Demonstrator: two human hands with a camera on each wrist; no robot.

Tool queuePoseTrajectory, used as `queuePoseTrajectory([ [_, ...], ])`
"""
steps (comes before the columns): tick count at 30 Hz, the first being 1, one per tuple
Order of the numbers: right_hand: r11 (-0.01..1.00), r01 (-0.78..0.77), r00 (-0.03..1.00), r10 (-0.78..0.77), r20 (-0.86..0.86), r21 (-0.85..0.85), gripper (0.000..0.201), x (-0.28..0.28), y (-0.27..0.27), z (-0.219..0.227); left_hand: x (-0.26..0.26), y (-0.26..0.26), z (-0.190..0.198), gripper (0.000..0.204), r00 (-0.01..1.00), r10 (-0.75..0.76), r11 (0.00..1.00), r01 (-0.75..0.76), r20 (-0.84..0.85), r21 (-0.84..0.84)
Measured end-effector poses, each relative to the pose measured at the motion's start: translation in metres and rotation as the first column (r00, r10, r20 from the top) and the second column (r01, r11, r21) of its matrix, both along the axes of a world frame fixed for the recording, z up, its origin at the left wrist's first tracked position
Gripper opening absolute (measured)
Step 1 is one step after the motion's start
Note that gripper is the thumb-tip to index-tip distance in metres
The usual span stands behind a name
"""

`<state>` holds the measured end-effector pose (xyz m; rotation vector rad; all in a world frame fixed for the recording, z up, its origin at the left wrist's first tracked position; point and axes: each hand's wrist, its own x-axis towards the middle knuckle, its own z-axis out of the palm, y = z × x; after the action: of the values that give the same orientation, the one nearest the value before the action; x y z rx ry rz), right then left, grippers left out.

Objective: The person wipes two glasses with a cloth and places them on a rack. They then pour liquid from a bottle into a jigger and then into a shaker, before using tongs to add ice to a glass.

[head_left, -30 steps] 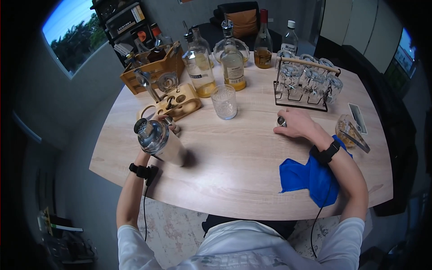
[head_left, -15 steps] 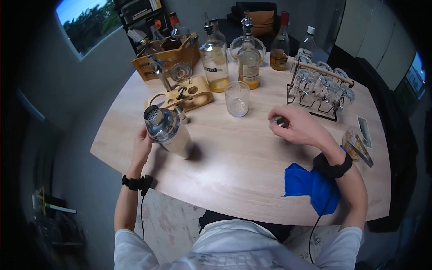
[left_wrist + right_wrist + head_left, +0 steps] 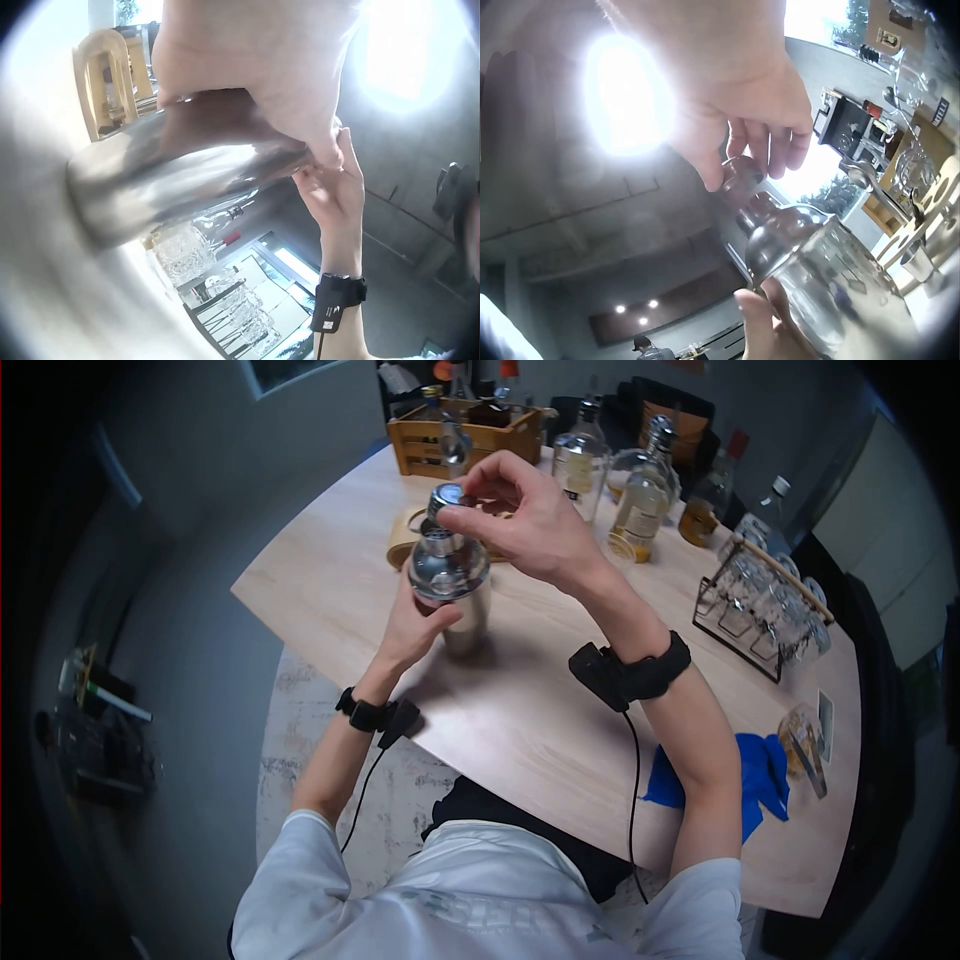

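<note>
A steel cocktail shaker [image 3: 452, 575] stands near the left edge of the table, its strainer top facing up. My left hand [image 3: 408, 628] grips its side, with the thumb across the front; in the left wrist view the fingers wrap the metal body [image 3: 187, 180]. Right over the strainer top, my right hand [image 3: 535, 525] pinches the small steel shaker cap [image 3: 446, 498] between thumb and fingers. The right wrist view shows the cap [image 3: 742, 176] close above the shaker's neck, slightly tilted.
Behind the hands are a wooden bar-tool stand [image 3: 402, 540], a wooden bottle crate [image 3: 420, 445] and several bottles [image 3: 640, 510]. To the right stand a glass rack [image 3: 740, 625], a blue cloth [image 3: 765, 775] and a jar with tongs [image 3: 800, 740].
My right hand has carried the cap from the table's right side leftward to above the shaker. My left hand has closed round the shaker's side. The head view has turned left.
</note>
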<state>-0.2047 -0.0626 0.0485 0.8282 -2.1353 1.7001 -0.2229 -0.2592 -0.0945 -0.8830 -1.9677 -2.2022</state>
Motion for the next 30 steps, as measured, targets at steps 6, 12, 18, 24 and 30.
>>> queuePoseTrajectory([
  [6, 0.995, -0.072, 0.996, 0.068, 0.059, 0.064, 0.04, -0.009, -0.004, -0.012, 0.009, 0.001, 0.035, 0.088, 0.995, -0.035, 0.983, 0.051, 0.094, -0.175],
  [12, 0.976, -0.049, 0.984, 0.083, -0.157, 0.211, 0.037, -0.008, -0.001, -0.022, 0.006, 0.001, 0.037, 0.085, 0.999, -0.034, 0.968, 0.034, 0.004, -0.249],
  [18, 0.975, 0.058, 0.939, 0.02, -0.343, 0.214, 0.032, -0.001, -0.008, -0.032, 0.003, -0.001, 0.031, 0.087, 1.0, -0.014, 0.961, 0.012, -0.006, -0.275],
  [24, 0.979, 0.037, 0.957, 0.024, -0.288, 0.203, 0.057, 0.015, -0.011, -0.04, 0.007, 0.002, 0.031, 0.082, 0.999, -0.055, 0.982, 0.055, 0.005, -0.179],
  [30, 0.906, -0.012, 0.999, 0.028, -0.032, 0.424, 0.137, 0.038, 0.014, -0.052, 0.027, 0.017, 0.055, 0.063, 0.989, -0.141, 0.99, 0.142, 0.04, -0.007],
])
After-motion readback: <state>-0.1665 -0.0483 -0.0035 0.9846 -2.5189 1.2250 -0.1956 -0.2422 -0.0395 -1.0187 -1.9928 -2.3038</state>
